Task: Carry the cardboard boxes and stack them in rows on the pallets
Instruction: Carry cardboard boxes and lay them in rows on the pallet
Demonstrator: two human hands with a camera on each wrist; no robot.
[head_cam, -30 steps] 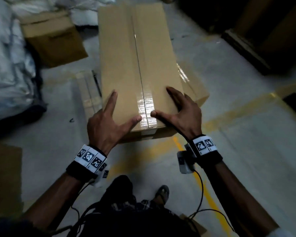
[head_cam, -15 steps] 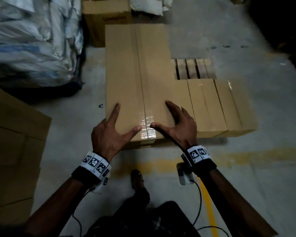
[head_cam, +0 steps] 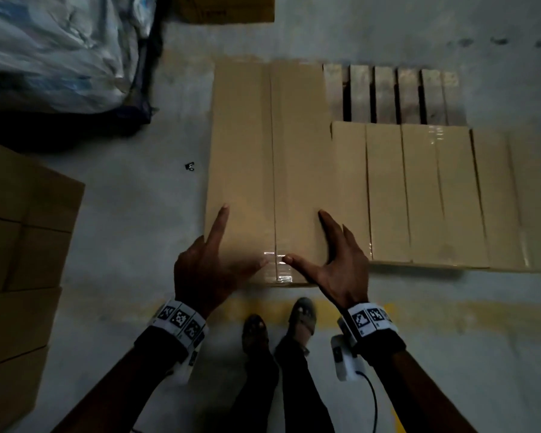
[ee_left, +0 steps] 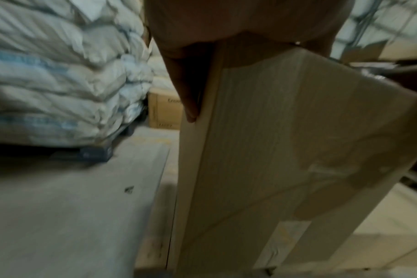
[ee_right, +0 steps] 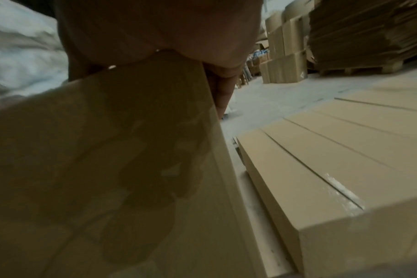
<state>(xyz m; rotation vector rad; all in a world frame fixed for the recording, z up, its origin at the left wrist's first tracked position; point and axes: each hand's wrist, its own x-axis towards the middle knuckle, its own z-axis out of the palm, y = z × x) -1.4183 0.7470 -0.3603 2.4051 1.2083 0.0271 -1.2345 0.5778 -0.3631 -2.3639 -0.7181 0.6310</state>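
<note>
Box: swung round from a slant across the floor to lie square beside the row already laid; the long cardboard box (head_cam: 269, 170) now hangs low over the left end of the pallet (head_cam: 388, 92), its right edge just beside the nearest of the stacked boxes (head_cam: 419, 195).
Left hand: the left hand (head_cam: 206, 270) grips the near left corner, thumb and forefinger spread flat on the top, the other fingers (ee_left: 191, 94) curled down the side.
Right hand: the right hand (head_cam: 341, 270) mirrors it at the near right corner, thumb lying toward the taped seam, fingers (ee_right: 223, 90) wrapped over the edge.
Pallet: bare slats show behind the laid row.
Surroundings: white sacks (head_cam: 53, 48) at upper left; more cartons (head_cam: 19, 245) at left.
Meaning: by the look of it, carrying is over and setting down is the step in hand; whether the box already rests on the slats cannot be told.
</note>
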